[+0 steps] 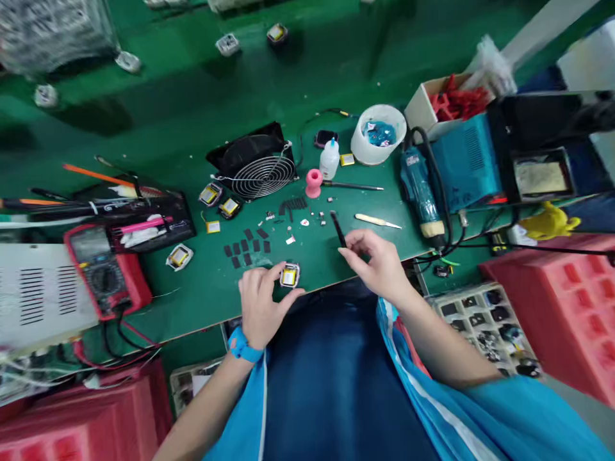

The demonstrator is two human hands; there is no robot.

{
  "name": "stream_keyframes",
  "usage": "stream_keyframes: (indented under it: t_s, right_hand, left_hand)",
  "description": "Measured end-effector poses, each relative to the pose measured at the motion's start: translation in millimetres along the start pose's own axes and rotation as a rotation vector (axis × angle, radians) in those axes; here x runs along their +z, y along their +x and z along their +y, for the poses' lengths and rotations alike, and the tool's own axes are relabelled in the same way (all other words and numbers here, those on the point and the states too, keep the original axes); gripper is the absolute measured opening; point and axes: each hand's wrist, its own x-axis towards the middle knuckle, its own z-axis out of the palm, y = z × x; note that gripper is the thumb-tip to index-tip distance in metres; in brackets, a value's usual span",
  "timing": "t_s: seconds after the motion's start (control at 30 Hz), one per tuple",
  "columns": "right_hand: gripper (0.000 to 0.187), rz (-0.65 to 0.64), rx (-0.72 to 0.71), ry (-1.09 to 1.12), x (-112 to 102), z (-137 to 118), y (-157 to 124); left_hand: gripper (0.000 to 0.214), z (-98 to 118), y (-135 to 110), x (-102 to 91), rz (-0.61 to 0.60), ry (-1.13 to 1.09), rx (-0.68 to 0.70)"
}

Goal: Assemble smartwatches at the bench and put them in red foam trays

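Note:
My left hand [259, 304] rests at the bench's front edge, thumb and fingertips closed around the sides of a small watch case [289, 275] with a yellow battery pack in it. My right hand [377, 262] is raised to the right of it, pinching the lower end of a slim black tool [339, 229]; its exact kind is not clear. Beyond my left hand lie several small black rectangular pads [247, 245] in rows. Tiny parts and a dark ribbed strip [294, 203] are scattered farther back. A cream-handled pointed tool [377, 221] lies beyond my right hand.
A fan with a wire guard [264, 178], a white bottle [329, 159], a pink holder [314, 183] and a white tub [378, 134] stand at the back. A red multimeter [108, 272] is left. A teal power tool [423, 192] and a blue box [466, 160] are right.

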Motion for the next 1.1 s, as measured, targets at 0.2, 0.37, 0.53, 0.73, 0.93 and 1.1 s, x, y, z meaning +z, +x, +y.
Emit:
stream_keyframes:
  t_s: [0.2, 0.37, 0.53, 0.73, 0.93, 1.1]
  right_hand:
    - [0.005, -0.011, -0.08, 0.078, -5, 11, -12]
    - [0.015, -0.115, -0.161, 0.253, 16, -3, -29]
    - [0.02, -0.205, -0.304, 0.296, 41, -10, -40]
    - [0.022, -0.209, -0.422, 0.253, 48, 1, -42]
    - [0.018, -0.175, -0.472, 0.216, 54, 5, -45]
    - [0.018, -0.167, -0.498, 0.148, 57, 8, -46]
  left_hand:
    - [0.023, -2, 10, -11.3, -0.055, -0.259, 0.068]
    - [0.017, -6, 18, -18.7, -0.123, -0.227, 0.232]
    - [0.021, -6, 20, -21.9, -0.16, -0.115, 0.287]
    - [0.031, 3, 9, -12.5, -0.105, -0.163, 0.166]
    - [0.028, 11, 0, -2.0, 0.017, -0.184, 0.097]
    - [0.029, 10, -2, 0.2, 0.05, -0.209, 0.103]
